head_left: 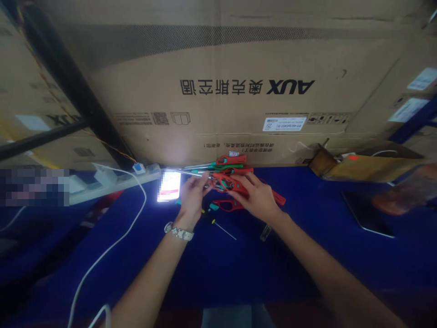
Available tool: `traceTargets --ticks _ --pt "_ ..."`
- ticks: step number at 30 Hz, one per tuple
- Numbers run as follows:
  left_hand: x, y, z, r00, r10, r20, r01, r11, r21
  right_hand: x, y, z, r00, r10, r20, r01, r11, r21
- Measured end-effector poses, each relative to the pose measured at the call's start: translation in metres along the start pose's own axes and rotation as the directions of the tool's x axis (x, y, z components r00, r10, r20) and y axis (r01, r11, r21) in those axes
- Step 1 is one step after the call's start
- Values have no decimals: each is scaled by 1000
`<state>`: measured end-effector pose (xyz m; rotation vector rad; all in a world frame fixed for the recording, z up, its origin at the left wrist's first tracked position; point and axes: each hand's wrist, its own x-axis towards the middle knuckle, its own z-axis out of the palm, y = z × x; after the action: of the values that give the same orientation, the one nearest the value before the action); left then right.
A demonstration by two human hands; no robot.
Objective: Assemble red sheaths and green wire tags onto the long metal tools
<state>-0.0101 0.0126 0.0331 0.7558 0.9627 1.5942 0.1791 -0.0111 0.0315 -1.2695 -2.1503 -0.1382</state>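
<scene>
Both hands hold a red long-nosed lighter point(223, 181) low over the blue table. My left hand point(194, 193) pinches it near the metal tube, which points left. My right hand point(257, 196) has its fingers closed on the red handle end. Just behind lie more red and green lighters point(235, 160), one with a small label. A red handle shell point(229, 206) lies below my right hand, beside a small teal piece point(214, 207). Nearer me is a thin rod with a yellow end point(223, 229). A small clear part point(265, 232) lies near my right forearm.
A lit phone point(170, 186) stands left of my left hand. Beyond it are a white power strip point(112, 184) and a white cable point(145, 200). To the right lie a dark flat device point(365, 214) and a wooden box point(319, 161). A large cardboard box point(218, 59) walls the back.
</scene>
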Motion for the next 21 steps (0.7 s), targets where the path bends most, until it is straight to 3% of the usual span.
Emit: traceTargets --ticks 3,9,21 --pt "-1 -1 1 1000 9 28 -9 1000 8 -2 4 5 992 -57 -110 52 998 -45" --pt "-3 0 1 999 -5 54 3 1000 20 -2 5 14 977 -143 -157 153 987 53" --pt "-4 7 -1 973 -150 174 168 981 -93 -7 1 22 972 -83 -222 92 995 29"
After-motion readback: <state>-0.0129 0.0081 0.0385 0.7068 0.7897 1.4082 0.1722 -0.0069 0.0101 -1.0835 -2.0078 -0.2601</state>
